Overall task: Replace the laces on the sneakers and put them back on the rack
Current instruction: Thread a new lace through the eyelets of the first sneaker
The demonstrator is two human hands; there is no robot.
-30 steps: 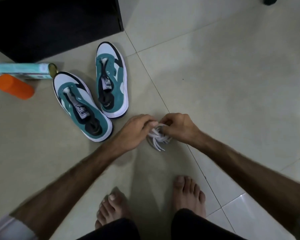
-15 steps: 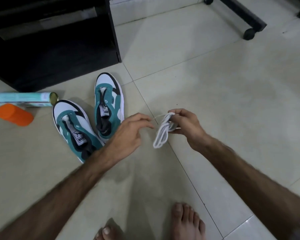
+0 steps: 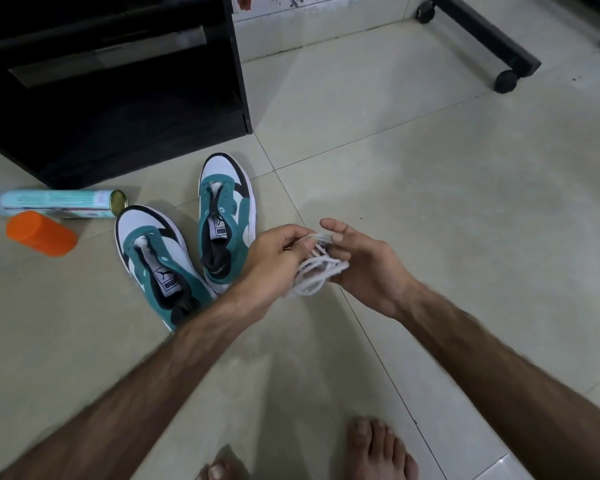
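White laces (image 3: 314, 271) are being held bunched between both hands, pinched by the left hand (image 3: 274, 258) and right hand (image 3: 364, 268); the unlaced sneakers (image 3: 191, 247) are lying nearer the left.

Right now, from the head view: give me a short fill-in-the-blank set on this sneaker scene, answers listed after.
1. Both hands hold a bundle of white ____ between them.
2. The two teal-and-white sneakers stand on the tiled ____ with no laces in them.
3. The orange plastic cylinder lies to the ____ of the sneakers.
4. The left hand and right hand are above the floor, to the ____ of the sneakers.

Missing words: laces; floor; left; right
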